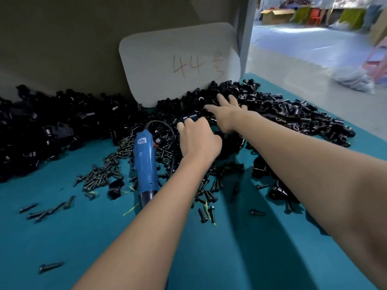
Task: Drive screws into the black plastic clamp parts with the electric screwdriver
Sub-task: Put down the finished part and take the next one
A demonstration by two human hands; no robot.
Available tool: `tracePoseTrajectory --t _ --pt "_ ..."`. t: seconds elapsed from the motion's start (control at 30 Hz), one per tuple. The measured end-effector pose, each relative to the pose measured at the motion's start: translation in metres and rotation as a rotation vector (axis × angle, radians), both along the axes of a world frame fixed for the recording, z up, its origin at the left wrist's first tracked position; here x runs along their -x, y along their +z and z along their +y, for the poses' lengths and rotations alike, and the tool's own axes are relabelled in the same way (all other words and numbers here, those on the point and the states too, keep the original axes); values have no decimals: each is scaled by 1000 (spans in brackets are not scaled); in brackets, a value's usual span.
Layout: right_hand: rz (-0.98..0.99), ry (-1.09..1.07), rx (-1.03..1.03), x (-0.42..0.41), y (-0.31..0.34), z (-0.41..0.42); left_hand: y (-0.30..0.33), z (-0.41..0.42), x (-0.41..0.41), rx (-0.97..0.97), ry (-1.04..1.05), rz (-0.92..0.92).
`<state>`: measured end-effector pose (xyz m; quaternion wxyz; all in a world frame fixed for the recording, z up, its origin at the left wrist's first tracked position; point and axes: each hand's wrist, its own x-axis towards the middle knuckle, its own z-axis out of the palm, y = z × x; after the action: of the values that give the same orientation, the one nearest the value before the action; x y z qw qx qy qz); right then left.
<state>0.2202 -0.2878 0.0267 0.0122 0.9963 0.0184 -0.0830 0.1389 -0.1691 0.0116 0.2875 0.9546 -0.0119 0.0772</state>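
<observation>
Head view: a teal table [62,237] holds a long heap of black clamps [293,114], with loose screws [100,174] nearer. The blue screwdriver [144,162] lies unheld among the screws. The left hand [199,141], fingers curled, and the right hand [226,114], fingers spread flat, reach into the clamps; whether the left hand holds anything cannot be told. No driving appears underway; it looks like part-picking.
</observation>
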Motion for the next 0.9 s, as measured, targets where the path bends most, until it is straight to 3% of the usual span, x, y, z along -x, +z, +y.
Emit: tracePoseTrajectory --t 0.13,0.3,0.53,0.6,0.67,0.77,0.9 --pt "-34 -101 22 -14 -7 -8 -6 2 -15 15 29 -3" --pt "-119 71 -59 -16 3 -12 -12 6 -23 101 35 -55" --pt "-213 86 -336 7 44 -17 11 32 -24 606 233 -175" --pt "-257 25 -500 14 52 -12 17 48 -24 725 289 -197" --pt "-270 -31 -803 24 55 6 20 65 -21 803 313 -189" --pt "-240 -44 -1144 48 49 54 17 89 -7 823 320 -182" --pt "-125 37 -1305 81 32 134 8 140 19 531 331 -287"
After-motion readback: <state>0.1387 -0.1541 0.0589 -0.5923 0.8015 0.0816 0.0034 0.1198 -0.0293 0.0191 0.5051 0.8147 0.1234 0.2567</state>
